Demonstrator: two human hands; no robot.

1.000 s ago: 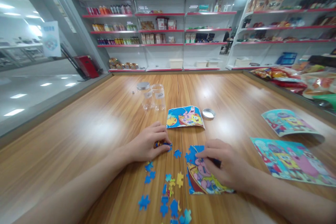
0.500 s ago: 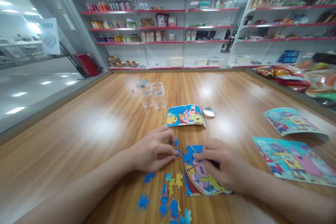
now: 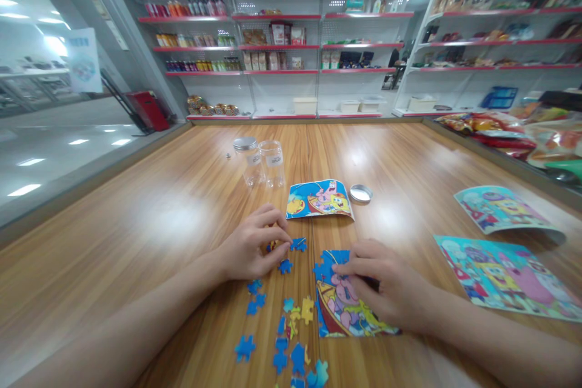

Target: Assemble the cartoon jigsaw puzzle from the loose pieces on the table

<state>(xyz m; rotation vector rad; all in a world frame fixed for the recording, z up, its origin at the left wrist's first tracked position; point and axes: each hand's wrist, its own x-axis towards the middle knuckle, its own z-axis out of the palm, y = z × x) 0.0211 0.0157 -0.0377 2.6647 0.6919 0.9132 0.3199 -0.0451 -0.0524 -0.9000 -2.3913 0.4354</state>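
A partly joined jigsaw puzzle lies on the wooden table, showing a pink figure in a boat against blue. My right hand rests on its upper right part, fingers curled and tips pressed to the surface. Left of it, my left hand is closed in a pinch; whatever lies between thumb and forefinger is too small to make out. Blue puzzle pieces lie beside those fingertips, and another blue piece sits just below. Several loose pieces are scattered nearer me. Beyond the hands is a picture card with a matching scene.
Two clear jars stand farther back, a lidded jar and an open jar. A metal lid lies right of the picture card. Two more cartoon sheets are at the right. Snack bags and stocked shelves stand beyond.
My left hand has drawn back to the left, away from the puzzle's edge, uncovering blue pieces near its fingertips. My right hand stays on the puzzle.
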